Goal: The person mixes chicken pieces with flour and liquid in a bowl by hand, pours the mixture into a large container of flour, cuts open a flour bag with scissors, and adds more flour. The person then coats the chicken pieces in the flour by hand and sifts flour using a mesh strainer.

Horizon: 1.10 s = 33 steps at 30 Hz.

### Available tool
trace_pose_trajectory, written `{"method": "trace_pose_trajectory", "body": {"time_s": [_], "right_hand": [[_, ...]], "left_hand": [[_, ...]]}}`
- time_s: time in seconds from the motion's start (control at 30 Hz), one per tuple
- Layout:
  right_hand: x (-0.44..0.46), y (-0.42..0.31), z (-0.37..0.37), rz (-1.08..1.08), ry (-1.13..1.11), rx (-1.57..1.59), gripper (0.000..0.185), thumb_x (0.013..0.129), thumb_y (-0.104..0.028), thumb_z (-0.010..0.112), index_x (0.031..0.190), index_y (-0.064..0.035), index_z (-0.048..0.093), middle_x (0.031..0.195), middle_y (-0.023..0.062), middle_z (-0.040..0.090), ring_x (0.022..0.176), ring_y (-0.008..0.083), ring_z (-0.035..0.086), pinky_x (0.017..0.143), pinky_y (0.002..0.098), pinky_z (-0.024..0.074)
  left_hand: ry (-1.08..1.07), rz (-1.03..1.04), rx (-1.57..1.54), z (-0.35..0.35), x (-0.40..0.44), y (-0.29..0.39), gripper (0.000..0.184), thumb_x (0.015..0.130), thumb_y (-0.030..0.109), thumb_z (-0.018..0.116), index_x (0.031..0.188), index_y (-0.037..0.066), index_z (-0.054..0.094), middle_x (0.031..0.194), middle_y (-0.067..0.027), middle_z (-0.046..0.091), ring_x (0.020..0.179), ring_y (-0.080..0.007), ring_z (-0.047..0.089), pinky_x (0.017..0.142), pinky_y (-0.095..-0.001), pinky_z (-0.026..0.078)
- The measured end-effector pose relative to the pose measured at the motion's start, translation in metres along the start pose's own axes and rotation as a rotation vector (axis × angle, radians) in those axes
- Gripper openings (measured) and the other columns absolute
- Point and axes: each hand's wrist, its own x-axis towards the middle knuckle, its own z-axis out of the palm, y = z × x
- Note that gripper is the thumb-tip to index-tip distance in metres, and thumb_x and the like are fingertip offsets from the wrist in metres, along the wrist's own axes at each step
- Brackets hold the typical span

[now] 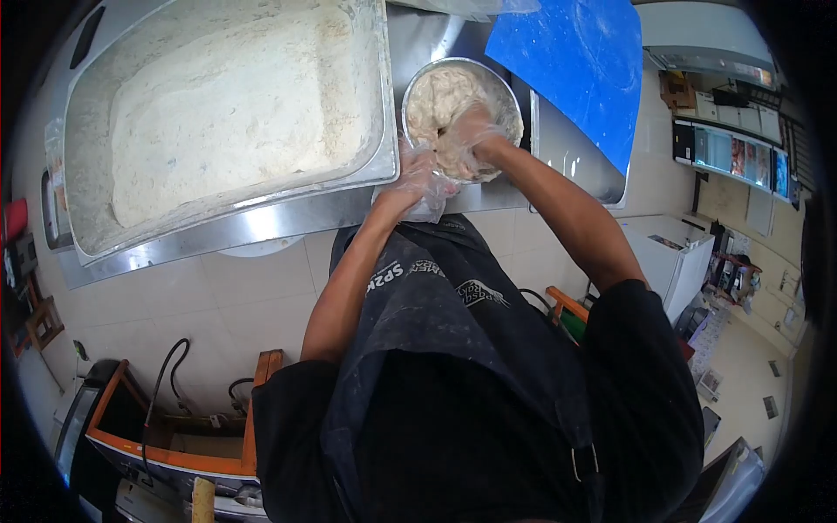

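Observation:
A round metal bowl stands on the steel counter, holding a pale, wet, lumpy mix that looks like batter. My right hand, in a clear plastic glove, reaches down into the mix; its fingers are blurred and partly sunk, so I cannot see how they are bent. At the near left rim, my left hand, also in a clear glove, is closed around the bowl's edge. Left of the bowl is a big rectangular metal tub with a thick bed of white flour in it.
A blue board dusted with white lies right of the bowl. The steel counter's front edge runs just before my apron. Below left stands an orange-framed cabinet. A white chest and a lit display fridge stand to the right.

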Motion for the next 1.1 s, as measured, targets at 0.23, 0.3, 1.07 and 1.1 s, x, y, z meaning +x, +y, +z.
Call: {"method": "trace_pose_trajectory", "body": {"time_s": [0.23,0.3,1.07,1.1], "right_hand": [[-0.026,-0.048,-0.067,-0.688,0.005,-0.682,0.032,0.073,-0.018,0.063,0.097,0.0030,0.060,0.091,0.0224,0.061,0.083,0.0339,0.061,0.075,0.0406,0.0488],[-0.033,-0.080,-0.068,-0.434,-0.350,-0.939,0.027,0.070,-0.015,0.063,0.091,0.0022,0.061,0.090,0.0222,0.061,0.083,0.0335,0.061,0.073,0.0411,0.0494],[0.030,-0.077,-0.038,-0.793,-0.591,-0.888,0.031,0.066,-0.016,0.060,0.096,-0.0056,0.060,0.092,0.0189,0.061,0.087,0.0328,0.060,0.073,0.0409,0.0486],[0.024,-0.072,-0.049,-0.771,-0.548,-0.900,0.030,0.068,-0.015,0.058,0.096,-0.0049,0.060,0.092,0.0191,0.061,0.088,0.0328,0.060,0.074,0.0413,0.0486]], "left_hand": [[-0.179,-0.290,-0.042,-0.021,-0.030,0.062,0.052,0.084,0.037,0.057,0.119,0.000,0.047,0.118,-0.0190,0.048,0.105,-0.0281,0.047,0.086,-0.0364,0.040],[-0.057,-0.443,-0.521,-0.008,-0.037,0.061,0.049,0.087,0.035,0.055,0.117,-0.003,0.048,0.110,-0.0170,0.055,0.093,-0.0248,0.059,0.076,-0.0336,0.050],[0.386,0.127,-0.656,0.051,-0.024,0.010,0.028,0.086,0.015,0.050,0.105,-0.005,0.052,0.097,-0.0131,0.058,0.078,-0.0207,0.060,0.064,-0.0348,0.054],[0.387,0.157,-0.681,0.055,-0.028,0.026,0.029,0.086,0.015,0.051,0.105,-0.005,0.052,0.096,-0.0132,0.058,0.077,-0.0210,0.061,0.062,-0.0354,0.054]]}}
